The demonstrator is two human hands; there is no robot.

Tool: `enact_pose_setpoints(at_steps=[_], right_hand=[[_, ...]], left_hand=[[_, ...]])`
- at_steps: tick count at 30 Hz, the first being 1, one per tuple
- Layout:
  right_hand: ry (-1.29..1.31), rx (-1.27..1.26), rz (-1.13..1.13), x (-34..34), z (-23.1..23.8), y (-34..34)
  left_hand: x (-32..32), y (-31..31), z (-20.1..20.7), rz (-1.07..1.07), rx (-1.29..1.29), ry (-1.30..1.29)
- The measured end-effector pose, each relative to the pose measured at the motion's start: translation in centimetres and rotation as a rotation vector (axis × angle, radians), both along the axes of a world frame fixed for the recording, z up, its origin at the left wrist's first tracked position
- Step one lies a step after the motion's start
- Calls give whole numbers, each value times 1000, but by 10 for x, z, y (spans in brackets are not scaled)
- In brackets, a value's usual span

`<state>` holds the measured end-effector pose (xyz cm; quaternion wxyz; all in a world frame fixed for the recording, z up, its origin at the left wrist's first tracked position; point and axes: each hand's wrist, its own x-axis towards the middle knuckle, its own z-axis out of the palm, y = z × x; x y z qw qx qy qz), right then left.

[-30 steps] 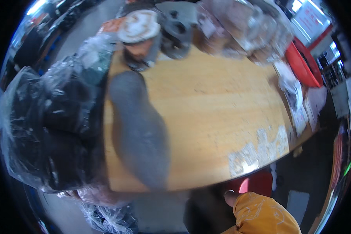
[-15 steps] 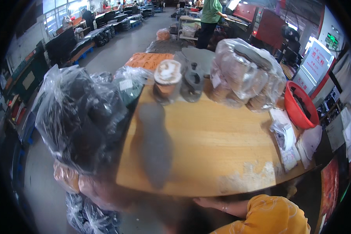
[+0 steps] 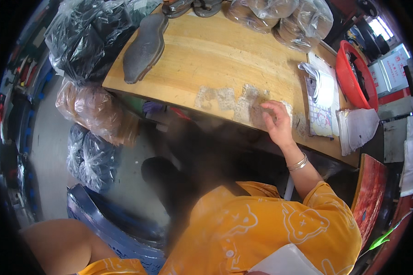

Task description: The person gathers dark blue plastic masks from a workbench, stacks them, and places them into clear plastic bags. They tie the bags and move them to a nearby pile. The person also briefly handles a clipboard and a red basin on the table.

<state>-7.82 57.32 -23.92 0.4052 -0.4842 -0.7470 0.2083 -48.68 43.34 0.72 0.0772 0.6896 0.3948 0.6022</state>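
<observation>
My right hand (image 3: pixel 279 121) is over the front edge of the wooden table (image 3: pixel 206 55), by a worn, peeling patch of its top. Its fingers are loosely bent and apart, with nothing between them. Of my left arm (image 3: pixel 64 243) only a bare part shows at the lower left; the hand is out of view. A stack of dark grey shoe soles (image 3: pixel 144 48) lies at the table's left side, away from both hands. More dark soles (image 3: pixel 176 8) sit at its far edge.
Clear bags of brown soles (image 3: pixel 303 27) stand at the back right. A notebook (image 3: pixel 321 112) with papers and a red basket (image 3: pixel 344 68) are on the right. Bagged dark goods (image 3: pixel 89 41) stand left of the table. A blue bin (image 3: pixel 85 206) is at lower left.
The view has tipped down toward my body. My right hand has risen from the table's front edge to above the worn patch. The grey soles remain on the table's left.
</observation>
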Motion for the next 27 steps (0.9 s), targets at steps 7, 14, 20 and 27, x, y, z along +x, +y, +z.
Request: enact_pose_setpoints(at_steps=[7,14,20,27], right_hand=[[-318,111,-14,2,-31,-3],[-211,296,-20,55,5,29],[9,62,-844,222,4,134],[754,-180,-501,192,-18,104]], left_hand=[[43,5,-2,113,-227,433],[57,74,-14,89,-269,570],[56,155,-26,40,-302,613],[134,255,-77,-111,-523,575]])
